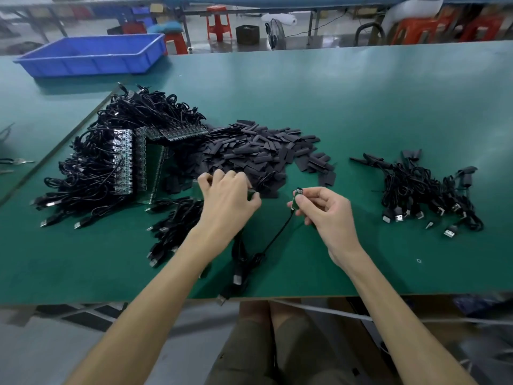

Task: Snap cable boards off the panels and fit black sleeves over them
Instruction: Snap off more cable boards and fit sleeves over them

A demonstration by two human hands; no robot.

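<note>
My right hand (pixel 324 211) pinches a small green cable board (pixel 297 198) between thumb and fingers; its black cable (pixel 277 236) trails down toward me over the green table (pixel 374 107). My left hand (pixel 227 197), blurred, curls over the near edge of the black sleeve pile (pixel 258 154); I cannot tell whether it grips one. Left of that pile, panels (pixel 130 159) stand among tangled cables. At right lies a heap of sleeved cables (pixel 424 190).

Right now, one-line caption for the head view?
Head view: right hand pinches a bare cable board; left hand reaches into the sleeve pile.
</note>
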